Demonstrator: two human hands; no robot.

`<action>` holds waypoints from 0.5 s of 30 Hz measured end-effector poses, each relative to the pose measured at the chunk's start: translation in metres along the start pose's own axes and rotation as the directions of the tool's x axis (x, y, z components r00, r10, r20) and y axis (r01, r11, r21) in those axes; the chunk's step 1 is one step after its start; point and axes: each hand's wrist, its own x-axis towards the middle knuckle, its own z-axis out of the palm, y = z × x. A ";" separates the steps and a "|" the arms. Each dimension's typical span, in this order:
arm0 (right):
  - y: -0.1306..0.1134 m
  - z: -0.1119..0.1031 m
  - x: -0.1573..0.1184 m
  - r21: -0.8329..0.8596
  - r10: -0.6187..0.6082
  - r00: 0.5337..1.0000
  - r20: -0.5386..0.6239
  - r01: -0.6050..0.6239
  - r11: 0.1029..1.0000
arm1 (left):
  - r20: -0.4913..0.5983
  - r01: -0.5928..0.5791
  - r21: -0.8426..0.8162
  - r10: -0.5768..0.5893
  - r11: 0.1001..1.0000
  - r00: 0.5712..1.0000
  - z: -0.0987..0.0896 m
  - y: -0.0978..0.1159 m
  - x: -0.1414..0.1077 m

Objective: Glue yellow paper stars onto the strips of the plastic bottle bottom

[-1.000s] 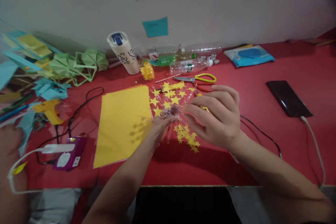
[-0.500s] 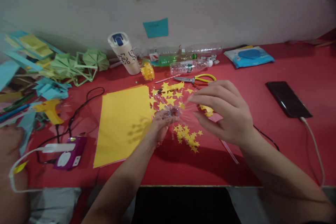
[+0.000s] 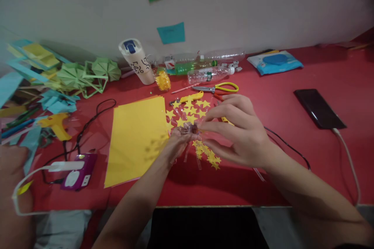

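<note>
My left hand is closed round a clear plastic piece with thin transparent strips spreading from it. Yellow paper stars show above and through the plastic. My right hand reaches in from the right, its fingers bent and apart, the tips beside the plastic; whether they touch it is hard to tell. A cluster of small yellow stars shows just below the hands. Yellow paper sheets lie left of my left hand.
Behind are yellow-handled scissors, plastic bottles and a tumbler. A glue gun, cables and a purple power strip lie left, near another person's arm. A phone and wipes are on the right.
My right hand has moved left and closer to the plastic piece in my left hand. The plastic strips have shifted, some now hanging below my left hand. The view has shifted slightly.
</note>
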 end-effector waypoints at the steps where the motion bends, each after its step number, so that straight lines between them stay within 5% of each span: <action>1: -0.001 -0.001 0.000 -0.002 0.006 1.000 -0.009 -0.006 1.000 | 0.000 0.004 0.002 -0.004 1.000 1.000 0.000 0.001 0.000; 8: -0.011 -0.013 0.001 0.015 0.016 0.999 -0.031 -0.015 1.000 | -0.049 -0.057 -0.095 0.052 0.994 0.997 -0.005 -0.003 0.007; 15: -0.014 0.010 -0.003 -0.013 0.083 0.996 -0.026 -0.083 0.996 | -0.026 -0.092 -0.055 0.091 0.994 0.996 -0.004 -0.004 0.012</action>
